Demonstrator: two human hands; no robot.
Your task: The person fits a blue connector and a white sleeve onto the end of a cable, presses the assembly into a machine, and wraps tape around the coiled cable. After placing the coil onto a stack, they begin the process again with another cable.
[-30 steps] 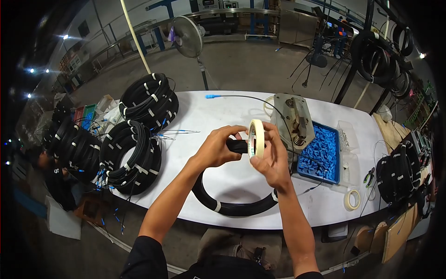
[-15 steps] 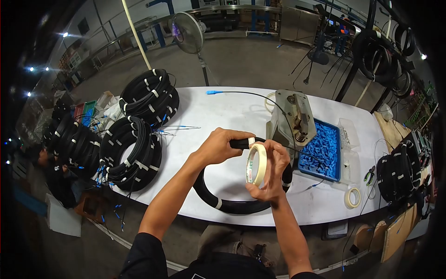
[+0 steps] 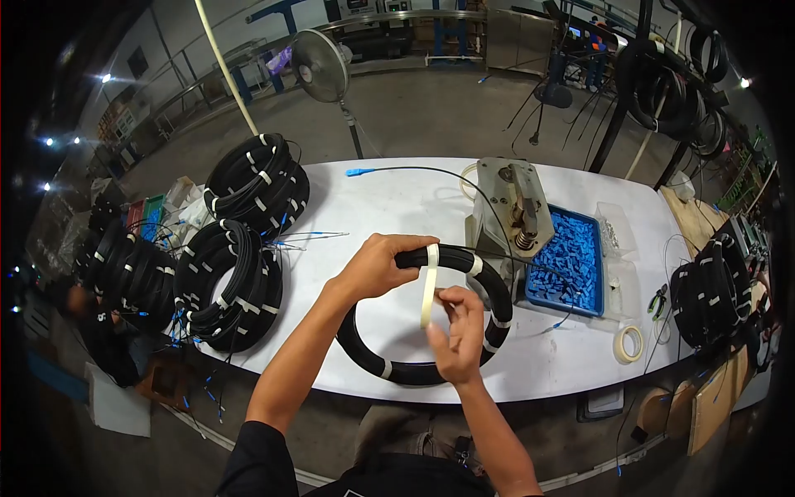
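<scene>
A black cable coil (image 3: 358, 341), bound with several white tape bands, lies on the white table. My left hand (image 3: 383, 263) is closed around its upper left part, forefinger stretched along the top beside a tape band. Inside the ring, a roll of masking tape (image 3: 428, 298) appears nearly edge-on, its upper end at the coil. My right hand (image 3: 458, 331) has thumb and fingers around the roll's lower right side; their exact contact is partly hidden. A black cable with a blue connector (image 3: 356, 172) arches above the coil.
A metal bench device (image 3: 509, 203) stands right of the coil, beside a blue tray (image 3: 603, 302) of small blue parts. Another tape roll (image 3: 628, 344) and pliers (image 3: 657, 301) lie farther right. Finished-looking coils (image 3: 265, 186) are stacked left. Behind stands a fan (image 3: 321, 66).
My right hand has moved down and left, turning the tape roll from a visible ring to nearly edge-on. My left hand still grips the coil. The whole view has shifted slightly.
</scene>
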